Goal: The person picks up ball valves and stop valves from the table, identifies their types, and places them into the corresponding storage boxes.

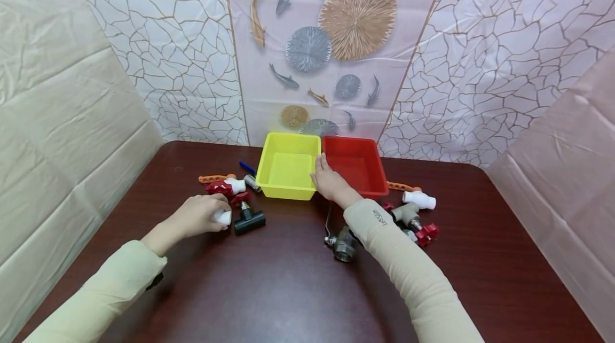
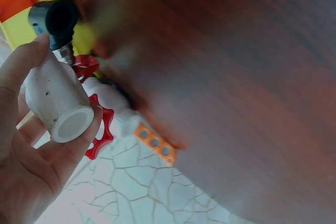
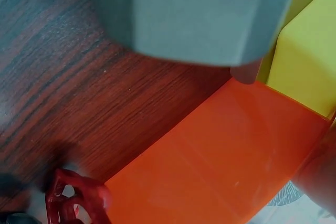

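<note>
My left hand (image 1: 204,216) grips a white pipe fitting (image 1: 223,217), with the thumb and fingers round its sides in the left wrist view (image 2: 60,100). Just right of that hand lies a black tee valve (image 1: 250,221) with a red handle. My right hand (image 1: 331,180) reaches over the seam between the yellow bin (image 1: 288,192) and the red bin (image 1: 379,174), fingers extended, at their near rims. In the right wrist view, a blurred grey object (image 3: 194,19) covers the top and hides most of the hand; what it is, I cannot tell.
Behind the left hand lie a red-handled white valve (image 1: 221,188), an orange strip (image 1: 213,178), a metal fitting (image 1: 252,182) and a blue piece (image 1: 247,167). A metal ball valve (image 1: 345,247) lies below the right forearm. Further right are a white fitting (image 1: 419,200) and a red-handled valve (image 1: 426,234).
</note>
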`<state>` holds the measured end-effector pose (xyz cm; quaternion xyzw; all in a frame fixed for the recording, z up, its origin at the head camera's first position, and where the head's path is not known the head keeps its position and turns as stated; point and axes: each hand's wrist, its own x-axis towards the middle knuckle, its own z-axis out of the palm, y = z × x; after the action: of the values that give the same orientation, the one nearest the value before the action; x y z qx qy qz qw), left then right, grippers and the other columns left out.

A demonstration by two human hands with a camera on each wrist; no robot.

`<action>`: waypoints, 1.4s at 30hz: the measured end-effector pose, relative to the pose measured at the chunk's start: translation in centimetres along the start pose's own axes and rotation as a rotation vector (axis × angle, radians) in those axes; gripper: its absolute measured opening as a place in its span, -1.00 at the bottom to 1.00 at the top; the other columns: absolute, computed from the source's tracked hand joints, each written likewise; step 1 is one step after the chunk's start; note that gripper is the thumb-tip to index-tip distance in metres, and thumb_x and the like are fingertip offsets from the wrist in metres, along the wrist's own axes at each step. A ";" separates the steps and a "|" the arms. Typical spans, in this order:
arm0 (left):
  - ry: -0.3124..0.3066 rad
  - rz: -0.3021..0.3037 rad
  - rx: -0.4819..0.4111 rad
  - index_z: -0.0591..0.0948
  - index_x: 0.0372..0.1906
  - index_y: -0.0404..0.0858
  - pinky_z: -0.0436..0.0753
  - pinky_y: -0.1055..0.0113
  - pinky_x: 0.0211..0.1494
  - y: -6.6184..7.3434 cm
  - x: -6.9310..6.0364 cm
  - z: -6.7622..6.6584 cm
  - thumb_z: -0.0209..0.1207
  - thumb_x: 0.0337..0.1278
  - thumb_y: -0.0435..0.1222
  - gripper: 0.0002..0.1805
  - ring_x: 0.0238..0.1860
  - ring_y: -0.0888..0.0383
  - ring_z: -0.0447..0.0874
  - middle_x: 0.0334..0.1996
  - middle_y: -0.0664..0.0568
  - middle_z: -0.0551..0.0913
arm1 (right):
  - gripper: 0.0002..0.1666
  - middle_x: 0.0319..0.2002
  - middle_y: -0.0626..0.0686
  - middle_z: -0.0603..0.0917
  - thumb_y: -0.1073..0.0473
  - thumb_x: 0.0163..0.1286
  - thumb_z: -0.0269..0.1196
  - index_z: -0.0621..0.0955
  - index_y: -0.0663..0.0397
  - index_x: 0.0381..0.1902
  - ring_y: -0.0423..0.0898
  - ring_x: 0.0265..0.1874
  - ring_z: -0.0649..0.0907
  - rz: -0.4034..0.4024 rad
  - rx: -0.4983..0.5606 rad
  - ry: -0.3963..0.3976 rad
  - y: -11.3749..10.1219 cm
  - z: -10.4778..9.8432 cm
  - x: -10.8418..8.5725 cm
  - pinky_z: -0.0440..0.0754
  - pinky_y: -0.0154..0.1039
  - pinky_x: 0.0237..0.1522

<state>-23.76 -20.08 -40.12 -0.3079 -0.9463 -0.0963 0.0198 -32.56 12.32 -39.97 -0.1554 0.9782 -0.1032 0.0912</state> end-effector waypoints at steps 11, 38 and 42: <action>0.012 0.061 0.025 0.69 -0.24 -0.21 0.58 0.25 -0.33 1.4 1.2 -1.8 0.41 -0.17 -0.16 -0.68 -0.33 0.12 0.59 -0.19 -0.03 0.64 | -0.27 0.49 0.26 -0.25 0.11 0.52 -0.21 -0.18 0.35 0.45 0.14 0.35 0.32 -0.004 -0.014 -0.008 -0.2 -0.1 0.1 0.51 -0.07 0.18; 0.017 0.149 0.100 0.70 -0.22 -0.20 0.61 0.13 -0.18 5.5 11.6 -4.7 0.37 -0.08 -0.14 -0.70 -0.22 0.08 0.62 -0.16 -0.02 0.66 | -0.25 0.48 0.29 -0.12 0.16 0.48 -0.06 -0.08 0.36 0.45 0.02 -0.50 0.62 -0.011 -0.038 0.027 -0.3 -0.4 -0.2 0.66 -0.17 -0.15; 0.007 0.142 0.100 0.70 -0.22 -0.21 0.61 0.12 -0.17 5.5 12.9 -4.5 0.36 -0.08 -0.15 -0.70 -0.22 0.07 0.62 -0.16 -0.03 0.66 | -0.28 0.47 0.33 -0.09 0.18 0.48 -0.07 -0.05 0.39 0.44 0.03 -0.53 0.62 -0.013 -0.054 0.046 -0.3 -0.4 -0.1 0.67 -0.16 -0.20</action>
<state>-31.08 -9.15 -33.54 -0.3727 -0.9256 -0.0484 0.0451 -32.49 12.11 -39.55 -0.1616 0.9815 -0.0810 0.0638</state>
